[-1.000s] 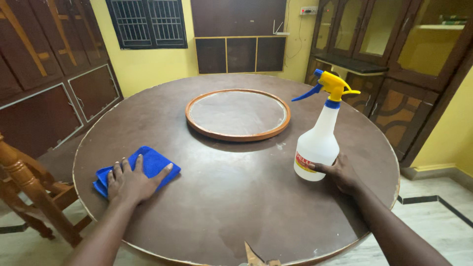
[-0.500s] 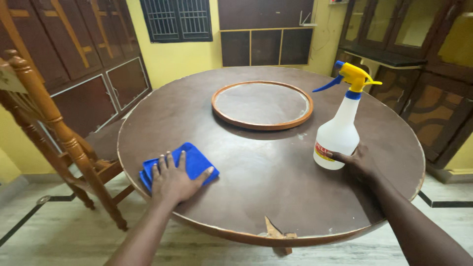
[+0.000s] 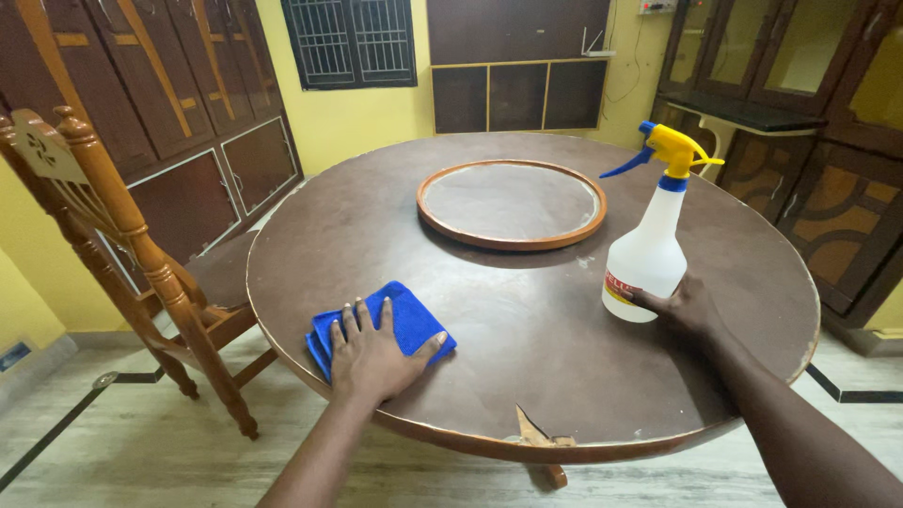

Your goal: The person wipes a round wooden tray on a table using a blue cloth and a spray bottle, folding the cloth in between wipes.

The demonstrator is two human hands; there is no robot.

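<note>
My left hand (image 3: pixel 374 358) lay spread flat on the blue cloth (image 3: pixel 400 320) near the table (image 3: pixel 527 329) edge, right hand (image 3: pixel 685 309) cupped round the spray bottle (image 3: pixel 647 254) base.

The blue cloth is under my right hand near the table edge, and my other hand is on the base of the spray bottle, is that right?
Not quite. The head view shows the blue cloth under the left hand; the right hand is on the spray bottle.

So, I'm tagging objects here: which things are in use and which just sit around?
In use: blue cloth under left hand; spray bottle touched by right hand; round table.
Around: wooden chair; round raised disc; cabinets.
</note>
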